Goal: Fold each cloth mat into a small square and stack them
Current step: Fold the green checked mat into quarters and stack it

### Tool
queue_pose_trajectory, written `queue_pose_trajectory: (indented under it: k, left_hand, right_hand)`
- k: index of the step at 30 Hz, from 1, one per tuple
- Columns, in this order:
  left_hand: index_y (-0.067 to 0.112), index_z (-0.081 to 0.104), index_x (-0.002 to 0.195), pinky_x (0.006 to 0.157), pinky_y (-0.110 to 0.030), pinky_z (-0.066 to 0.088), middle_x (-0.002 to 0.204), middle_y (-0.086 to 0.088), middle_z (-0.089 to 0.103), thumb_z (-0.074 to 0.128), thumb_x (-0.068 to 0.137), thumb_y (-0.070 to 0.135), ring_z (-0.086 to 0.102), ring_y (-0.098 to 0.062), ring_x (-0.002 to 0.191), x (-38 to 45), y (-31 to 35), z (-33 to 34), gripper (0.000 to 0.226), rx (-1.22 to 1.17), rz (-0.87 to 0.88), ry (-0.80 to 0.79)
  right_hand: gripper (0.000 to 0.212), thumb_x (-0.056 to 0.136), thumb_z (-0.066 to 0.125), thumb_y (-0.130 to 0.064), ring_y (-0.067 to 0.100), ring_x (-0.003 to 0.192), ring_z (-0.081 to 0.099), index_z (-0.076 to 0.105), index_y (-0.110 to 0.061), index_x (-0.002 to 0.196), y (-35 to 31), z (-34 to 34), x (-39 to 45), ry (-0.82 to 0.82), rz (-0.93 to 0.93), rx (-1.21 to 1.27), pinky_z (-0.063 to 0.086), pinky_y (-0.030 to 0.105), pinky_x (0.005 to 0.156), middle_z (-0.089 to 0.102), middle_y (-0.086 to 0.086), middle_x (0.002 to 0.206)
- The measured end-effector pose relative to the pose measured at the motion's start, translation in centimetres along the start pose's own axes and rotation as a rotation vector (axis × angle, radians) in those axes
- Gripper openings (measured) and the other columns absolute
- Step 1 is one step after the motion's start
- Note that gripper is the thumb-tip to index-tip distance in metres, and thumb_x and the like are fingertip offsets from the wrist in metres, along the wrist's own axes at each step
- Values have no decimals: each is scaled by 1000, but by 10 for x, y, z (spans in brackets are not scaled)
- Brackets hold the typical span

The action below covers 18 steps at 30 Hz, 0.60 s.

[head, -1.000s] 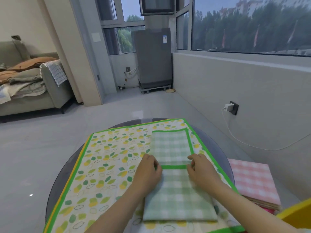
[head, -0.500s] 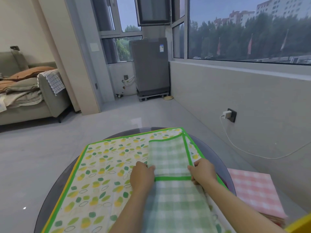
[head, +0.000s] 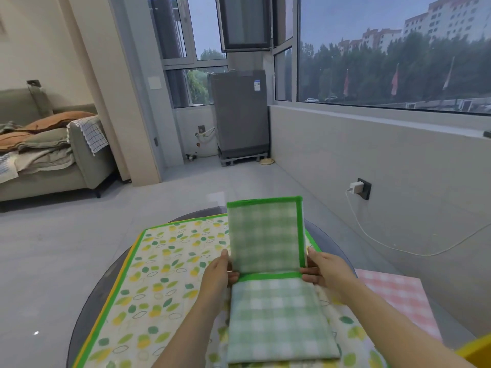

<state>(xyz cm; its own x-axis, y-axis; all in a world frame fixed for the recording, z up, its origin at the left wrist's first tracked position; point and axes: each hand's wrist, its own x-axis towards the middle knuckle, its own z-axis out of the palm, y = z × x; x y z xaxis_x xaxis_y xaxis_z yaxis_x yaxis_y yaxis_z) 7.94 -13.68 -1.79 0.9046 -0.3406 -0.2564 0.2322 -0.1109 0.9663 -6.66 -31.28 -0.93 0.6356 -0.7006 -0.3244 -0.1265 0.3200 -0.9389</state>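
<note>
Nearest you, the green checked mat (head: 276,314) lies flat on a leaf-print cloth (head: 164,274), which covers most of the round dark table (head: 87,309). The mat's far half stands up almost vertical, bent along a green border strip that runs between your hands. Your left hand (head: 216,274) pinches the mat's left edge at that bend, thumb on the raised flap. Your right hand (head: 328,269) grips the right edge at the same height, fingers curled around the green trim. The upright flap shows a paler check and a green binding along its top and right side.

To your right, just beside the table, a pink checked mat (head: 398,296) lies flat on a lower surface; what carries it cannot be told. A yellow object (head: 475,349) cuts into the bottom right corner.

Beyond the table lies grey tiled floor. A white charger (head: 356,186) sits in a wall socket on the right, its cable trailing down. Farther off, a grey appliance (head: 240,112) stands under the windows, and a sofa (head: 47,160) piled with bedding sits at the left.
</note>
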Motion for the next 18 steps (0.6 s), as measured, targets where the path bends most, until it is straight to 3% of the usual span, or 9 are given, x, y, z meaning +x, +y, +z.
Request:
queue_pose_trajectory:
  k: [3,5,8,10,12,14,15,17,18]
  left_hand:
    - [4,59,76,69,-32,49,67,-11,61,39,99,37,55,-20,58,-3,-1,-6,45,-54,-57,-37]
    - [4,57,72,64,-31,46,61,-9,57,46,96,28,51,-19,55,-7,-1,-10,36,-36,-45,-59]
    - [3,55,79,63,-29,44,70,-11,53,47,90,17,49,-19,61,-12,-1,-16,20,67,6,-129]
    - [6,52,80,65,-27,44,76,-12,50,49,88,16,47,-20,66,-17,1,-20,13,95,38,-220]
    - [5,53,79,67,-28,44,81,-12,52,57,81,22,50,-20,73,-21,2,-25,17,116,75,-318]
    - [2,64,77,68,-28,44,81,-12,61,62,83,25,56,-19,75,-24,3,-29,24,217,105,-332]
    - [8,70,80,63,-24,44,77,-9,63,61,86,26,56,-15,68,-25,3,-29,21,284,126,-323]
    - [14,72,85,52,-14,37,68,1,60,60,89,24,49,-4,52,-29,2,-29,16,398,197,-325]
    - [15,71,86,52,-11,37,71,3,61,61,89,24,49,-2,53,-31,2,-28,13,439,243,-330]
  right_hand:
    - [35,93,54,-29,24,67,62,62,4,84,-2,-4,-2,-7,-14,-52,53,25,47,65,14,77]
    - [38,92,56,-30,27,65,63,63,4,77,-3,-7,-5,9,-18,-105,55,30,53,67,17,75]
    - [40,89,60,-22,24,53,61,62,-1,55,-5,-9,-9,13,-41,-222,53,28,57,66,15,61]
    - [43,87,58,-10,12,38,53,54,-2,46,-4,-10,-13,2,-74,-323,43,13,44,56,6,44]
    - [43,87,57,-4,13,34,44,45,-3,46,-2,-10,-15,-6,-132,-416,30,13,34,45,3,38]
    - [41,86,65,-19,20,43,46,49,-2,52,-2,-11,-16,-69,-178,-475,31,16,40,48,6,48]
    - [36,84,67,-26,18,50,55,60,-2,59,-3,-12,-17,-105,-171,-483,39,16,47,60,4,58]
    - [21,81,70,-29,18,76,68,73,-8,81,-4,-13,-18,-155,-139,-478,51,21,68,72,1,87]
    - [19,80,72,-29,19,83,68,74,-11,87,-3,-13,-17,-168,-137,-493,52,24,73,72,-1,95]
